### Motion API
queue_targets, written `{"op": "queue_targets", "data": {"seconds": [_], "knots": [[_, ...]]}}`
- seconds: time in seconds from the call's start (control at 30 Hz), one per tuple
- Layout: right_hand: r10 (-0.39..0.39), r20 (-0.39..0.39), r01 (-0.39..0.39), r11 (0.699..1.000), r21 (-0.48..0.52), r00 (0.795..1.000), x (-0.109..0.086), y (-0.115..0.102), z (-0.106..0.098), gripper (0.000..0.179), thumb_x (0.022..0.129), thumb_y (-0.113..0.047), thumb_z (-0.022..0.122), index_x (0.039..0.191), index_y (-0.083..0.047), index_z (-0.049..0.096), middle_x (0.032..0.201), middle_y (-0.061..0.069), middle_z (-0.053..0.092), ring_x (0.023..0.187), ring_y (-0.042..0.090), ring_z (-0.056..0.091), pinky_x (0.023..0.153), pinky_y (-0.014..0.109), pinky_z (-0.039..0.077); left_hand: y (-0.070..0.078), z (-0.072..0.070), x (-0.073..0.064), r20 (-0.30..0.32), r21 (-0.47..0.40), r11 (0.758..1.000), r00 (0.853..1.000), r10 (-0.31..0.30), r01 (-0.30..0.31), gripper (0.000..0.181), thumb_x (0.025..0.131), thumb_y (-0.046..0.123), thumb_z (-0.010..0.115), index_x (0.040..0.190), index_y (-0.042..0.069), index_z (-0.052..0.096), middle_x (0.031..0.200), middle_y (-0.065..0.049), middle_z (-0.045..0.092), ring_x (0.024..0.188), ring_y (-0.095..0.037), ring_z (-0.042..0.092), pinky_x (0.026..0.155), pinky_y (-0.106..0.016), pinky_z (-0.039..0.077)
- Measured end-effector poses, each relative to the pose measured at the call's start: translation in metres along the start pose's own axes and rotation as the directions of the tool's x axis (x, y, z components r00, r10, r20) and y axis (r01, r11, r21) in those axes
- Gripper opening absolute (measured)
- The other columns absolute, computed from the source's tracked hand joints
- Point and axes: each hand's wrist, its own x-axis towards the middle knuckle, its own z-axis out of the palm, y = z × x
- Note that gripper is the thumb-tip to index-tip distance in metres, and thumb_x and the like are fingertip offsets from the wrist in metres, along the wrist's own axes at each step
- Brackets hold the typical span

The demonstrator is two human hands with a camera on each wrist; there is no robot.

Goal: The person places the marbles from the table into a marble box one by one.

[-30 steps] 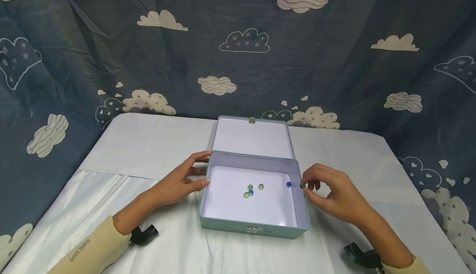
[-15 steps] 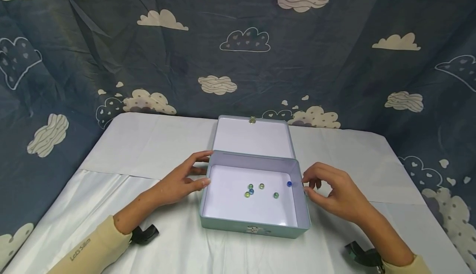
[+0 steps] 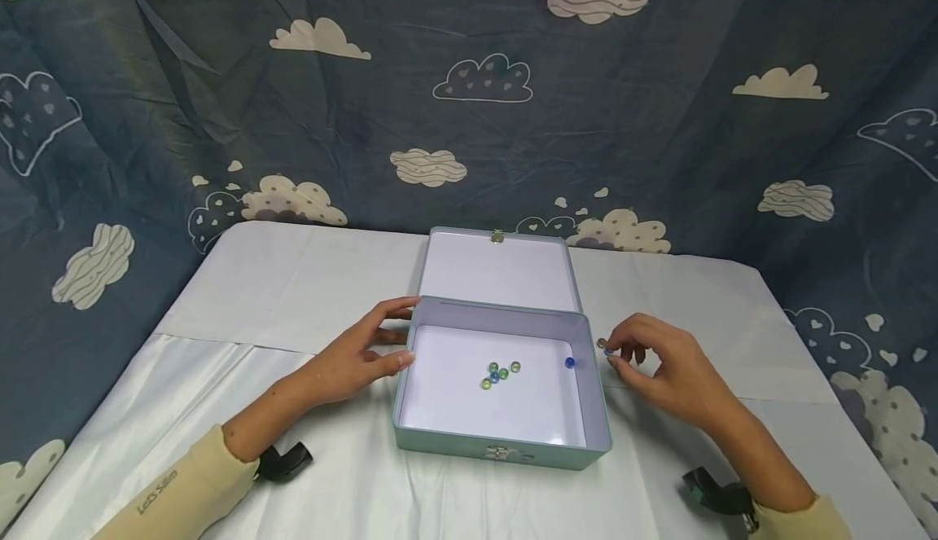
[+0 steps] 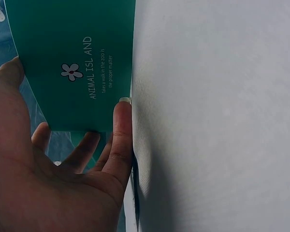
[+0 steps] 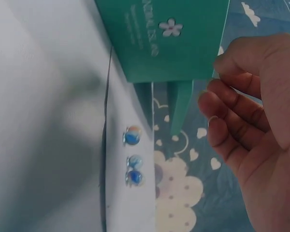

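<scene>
A green tin box (image 3: 447,442) with a pale inside stands on the white-covered table, its lid (image 3: 498,271) folded back. Several glass marbles (image 3: 503,374) sit inside near the middle. A blue marble (image 3: 570,363) lies apart by the right wall. My left hand (image 3: 366,361) rests against the box's left side, with fairly straight fingers (image 4: 121,140) on the wall. Outside the right wall, my right hand (image 3: 659,361) is bent beside loose marbles (image 3: 602,343). The right wrist view shows three marbles (image 5: 132,135) on the table and no marble between the loosely bent fingers (image 5: 232,116).
The white cloth (image 3: 322,458) covers the table all round the box. Behind it hangs a dark blue curtain (image 3: 469,133) with printed clouds. A black wrist camera (image 3: 284,464) is on the left arm, and another black camera (image 3: 718,495) on the right.
A green marble has left my right fingers, dropped into the box and rolled left to the others. My right hand has shifted slightly right, away from the wall. My left hand stays put.
</scene>
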Motion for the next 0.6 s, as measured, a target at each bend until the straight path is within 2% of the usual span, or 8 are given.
{"op": "queue_targets", "data": {"seconds": [0.1,0.27,0.47,0.6], "knots": [[0.011,-0.013,-0.011,1.0,-0.011,1.0,-0.001,0.007,0.0,0.042,0.081,0.009,0.085,0.102,-0.024,0.071,0.1,-0.012,0.068,0.078,0.01,0.061,0.066,0.024,0.054,0.0,0.0,0.0,-0.001,0.0,1.0,1.0,-0.003,0.003,0.074,0.106,0.027,0.07,0.166,0.034,0.028,0.165,-0.01,0.037,0.137,-0.037,0.058,0.088,-0.034,0.062],[0.028,-0.048,-0.03,0.999,-0.025,0.998,-0.003,0.021,0.0,0.035,0.081,0.011,0.083,0.102,-0.015,0.073,0.097,-0.005,0.069,0.078,0.01,0.06,0.066,0.021,0.051,0.0,0.0,-0.001,-0.002,-0.001,1.0,1.0,-0.007,0.007,0.073,0.106,0.027,0.07,0.166,0.035,0.028,0.165,-0.01,0.037,0.137,-0.037,0.058,0.088,-0.035,0.062],[0.079,-0.07,-0.083,0.995,-0.055,0.994,-0.008,0.038,0.002,0.035,0.081,0.011,0.082,0.105,-0.013,0.074,0.098,-0.002,0.07,0.077,0.009,0.06,0.067,0.018,0.05,-0.002,0.0,0.0,-0.002,-0.002,1.0,1.0,-0.007,0.007,0.073,0.106,0.028,0.07,0.166,0.037,0.028,0.166,-0.009,0.037,0.137,-0.036,0.058,0.088,-0.035,0.062],[0.125,-0.064,-0.129,0.99,-0.063,0.99,-0.01,0.045,0.003,0.033,0.083,0.01,0.081,0.105,-0.014,0.075,0.099,-0.001,0.07,0.077,0.009,0.059,0.065,0.021,0.05,-0.001,0.0,0.0,-0.002,-0.001,1.0,1.0,-0.008,0.008,0.073,0.106,0.029,0.07,0.165,0.037,0.028,0.166,-0.009,0.037,0.137,-0.036,0.058,0.087,-0.035,0.062]]}}
